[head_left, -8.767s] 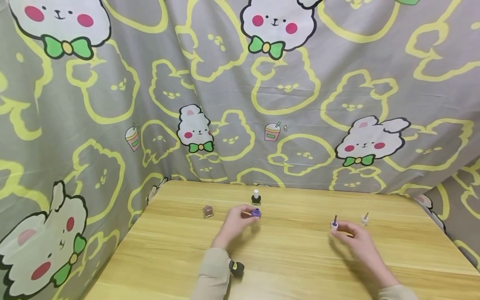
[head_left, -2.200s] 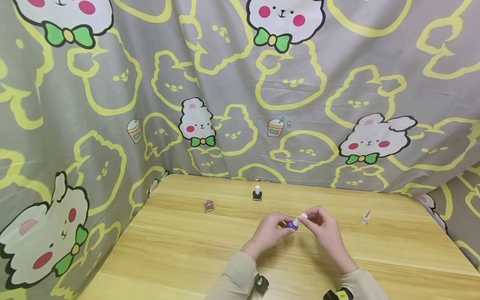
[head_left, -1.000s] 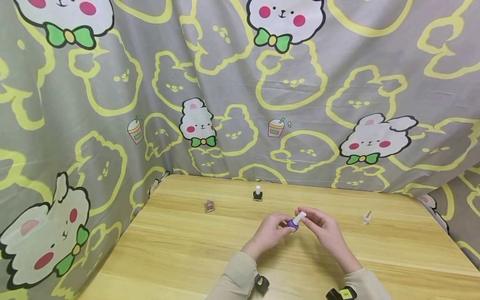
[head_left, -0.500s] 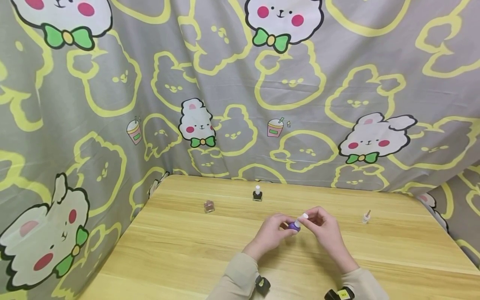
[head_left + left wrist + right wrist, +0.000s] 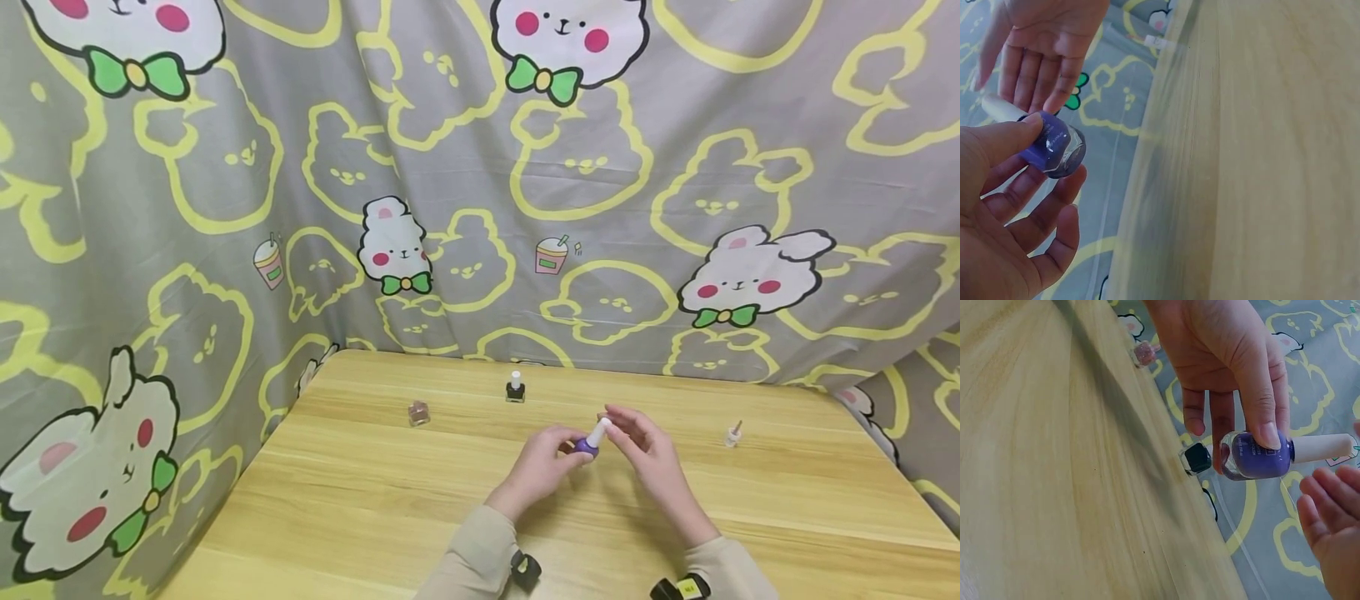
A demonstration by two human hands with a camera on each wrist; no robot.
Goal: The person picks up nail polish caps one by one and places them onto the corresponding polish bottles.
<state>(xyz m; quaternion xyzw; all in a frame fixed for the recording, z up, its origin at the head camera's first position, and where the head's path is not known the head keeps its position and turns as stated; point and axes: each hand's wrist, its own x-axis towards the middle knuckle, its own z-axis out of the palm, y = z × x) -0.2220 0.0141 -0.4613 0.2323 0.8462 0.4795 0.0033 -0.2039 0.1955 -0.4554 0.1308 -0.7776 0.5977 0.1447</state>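
My left hand (image 5: 540,462) holds a purple nail polish bottle (image 5: 1260,456) between thumb and fingers, tilted above the table. A long white cap (image 5: 1319,448) sits on the bottle's neck and points up toward my right hand (image 5: 648,446). The right hand's fingers are extended and loosely spread around the cap's end, with the thumb right beside it. Seen in the left wrist view, the right palm (image 5: 1054,31) faces the bottle, and the left thumb presses on its purple side.
On the wooden table (image 5: 360,500), a black nail polish bottle (image 5: 515,392) with a white cap stands at the back. To its left is a small pinkish-brown bottle (image 5: 418,412) without a cap. A white cap (image 5: 732,437) stands at right, its brush upward. A patterned curtain surrounds the table.
Earlier the hands were apart, the left with the uncapped purple bottle, the right with its brush cap. They came together, the cap went onto the bottle, and the right fingers have just loosened from it.
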